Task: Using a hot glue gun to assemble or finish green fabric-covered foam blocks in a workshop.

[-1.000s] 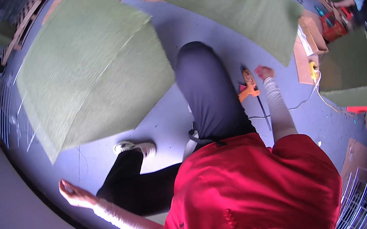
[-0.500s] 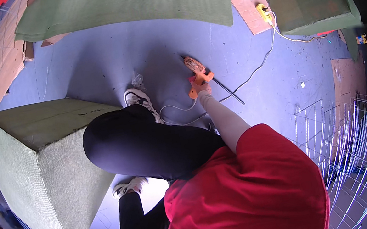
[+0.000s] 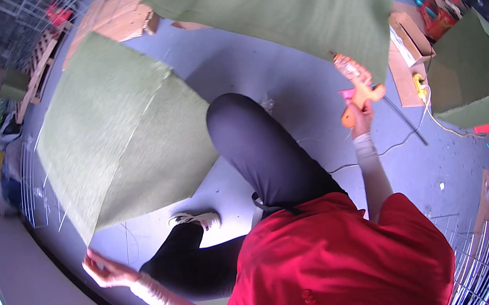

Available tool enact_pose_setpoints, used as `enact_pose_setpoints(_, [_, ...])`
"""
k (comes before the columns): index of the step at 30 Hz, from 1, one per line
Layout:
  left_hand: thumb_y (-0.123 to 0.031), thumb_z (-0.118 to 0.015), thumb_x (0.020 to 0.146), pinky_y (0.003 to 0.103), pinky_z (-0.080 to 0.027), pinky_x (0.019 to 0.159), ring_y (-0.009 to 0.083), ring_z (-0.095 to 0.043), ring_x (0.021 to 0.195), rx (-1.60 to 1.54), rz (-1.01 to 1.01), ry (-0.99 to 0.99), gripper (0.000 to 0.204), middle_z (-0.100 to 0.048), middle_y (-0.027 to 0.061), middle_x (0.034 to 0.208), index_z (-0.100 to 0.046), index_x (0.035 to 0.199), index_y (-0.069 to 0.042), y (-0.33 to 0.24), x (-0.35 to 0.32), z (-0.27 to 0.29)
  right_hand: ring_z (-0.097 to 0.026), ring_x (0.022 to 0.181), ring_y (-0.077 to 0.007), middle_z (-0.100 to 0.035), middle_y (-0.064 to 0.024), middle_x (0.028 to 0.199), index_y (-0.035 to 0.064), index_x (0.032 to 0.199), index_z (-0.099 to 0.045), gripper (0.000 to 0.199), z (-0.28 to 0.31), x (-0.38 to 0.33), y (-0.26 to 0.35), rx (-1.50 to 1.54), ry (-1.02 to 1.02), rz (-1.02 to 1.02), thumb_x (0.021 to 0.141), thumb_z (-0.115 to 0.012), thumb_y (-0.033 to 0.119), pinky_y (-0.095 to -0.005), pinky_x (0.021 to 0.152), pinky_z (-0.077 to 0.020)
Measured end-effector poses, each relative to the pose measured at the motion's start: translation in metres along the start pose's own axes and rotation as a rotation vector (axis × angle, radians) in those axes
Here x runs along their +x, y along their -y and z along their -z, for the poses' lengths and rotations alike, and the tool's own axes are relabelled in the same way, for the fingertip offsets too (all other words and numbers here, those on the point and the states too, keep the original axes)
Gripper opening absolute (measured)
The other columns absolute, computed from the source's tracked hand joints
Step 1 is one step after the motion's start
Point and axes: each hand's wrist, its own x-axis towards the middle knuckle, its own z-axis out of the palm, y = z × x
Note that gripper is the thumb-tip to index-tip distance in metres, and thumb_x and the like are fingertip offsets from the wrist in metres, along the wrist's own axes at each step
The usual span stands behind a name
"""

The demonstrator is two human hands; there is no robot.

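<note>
Orange glue gun (image 3: 364, 92) juts forward from the gripping right hand (image 3: 361, 121).

From the person's head, the one wide fisheye camera looks steeply down and forward, close above the red short-sleeved cloth shirt (image 3: 340, 259), past the bare left hand (image 3: 109, 271) and bare right hand (image 3: 363, 118) to the smooth blue-grey floor (image 3: 307, 119), straight edges bowing toward its dark rim.
</note>
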Motion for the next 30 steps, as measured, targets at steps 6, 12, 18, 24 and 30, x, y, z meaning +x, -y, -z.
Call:
enact_pose_setpoints(6, [0.0, -0.061, 0.087, 0.032, -0.048, 0.086, 0.0237, -0.063, 0.093, -0.165, -0.376, 0.389, 0.012, -0.066, 0.013, 0.101, -0.066, 0.098, 0.0, -0.095, 0.02, -0.059, -0.054, 0.113, -0.022, -0.055, -0.0087, 0.121, 0.0056, 0.132, -0.043, 0.056, -0.106, -0.04, 0.188, 0.528, 0.697, -0.24, 0.082, -0.065, 0.017, -0.0264, 0.074, -0.0488])
enact_pose_setpoints(12, [-0.015, -0.07, 0.081, 0.039, -0.043, 0.1, 0.029, -0.054, 0.118, -0.064, -0.514, 0.618, 0.036, -0.061, 0.0132, 0.119, -0.063, 0.113, -0.001, -0.087, 0.022, -0.108, -0.051, 0.121, -0.0273, -0.054, -0.0175, 0.127, 0.0005, 0.132, -0.042, 0.064, -0.166, -0.083, 0.184, 0.405, 1.045, -0.128, 0.075, -0.068, 0.015, -0.0367, 0.096, -0.0445])
enact_pose_setpoints(18, [-0.012, -0.069, 0.08, 0.036, -0.044, 0.099, 0.0285, -0.056, 0.115, -0.074, -0.467, 0.731, 0.038, -0.061, 0.0128, 0.121, -0.062, 0.116, -0.001, -0.074, 0.02, -0.109, -0.056, 0.114, -0.0309, -0.058, -0.022, 0.121, -0.0015, 0.127, -0.045, 0.06, -0.197, -0.119, 0.16, 0.312, 1.125, -0.234, 0.074, -0.069, 0.012, -0.0393, 0.09, -0.0487])
enact_pose_setpoints(24, [-0.009, -0.067, 0.081, 0.033, -0.049, 0.089, 0.0273, -0.062, 0.105, -0.192, -0.331, 0.801, 0.029, -0.064, 0.0118, 0.114, -0.065, 0.11, -0.002, -0.071, 0.025, -0.106, -0.057, 0.113, -0.031, -0.058, -0.0222, 0.12, -0.0011, 0.126, -0.046, 0.056, -0.206, -0.119, 0.144, 0.26, 1.159, -0.277, 0.076, -0.068, 0.011, -0.0387, 0.088, -0.0503])
enact_pose_setpoints(30, [-0.007, -0.066, 0.082, 0.034, -0.05, 0.085, 0.0292, -0.063, 0.098, -0.312, -0.29, 0.887, 0.023, -0.066, 0.0126, 0.11, -0.067, 0.104, 0.0, -0.07, 0.034, -0.106, -0.057, 0.114, -0.029, -0.059, -0.0198, 0.121, -0.0001, 0.127, -0.047, 0.053, -0.21, -0.121, 0.131, 0.124, 1.185, -0.257, 0.08, -0.067, 0.013, -0.0371, 0.089, -0.0489])
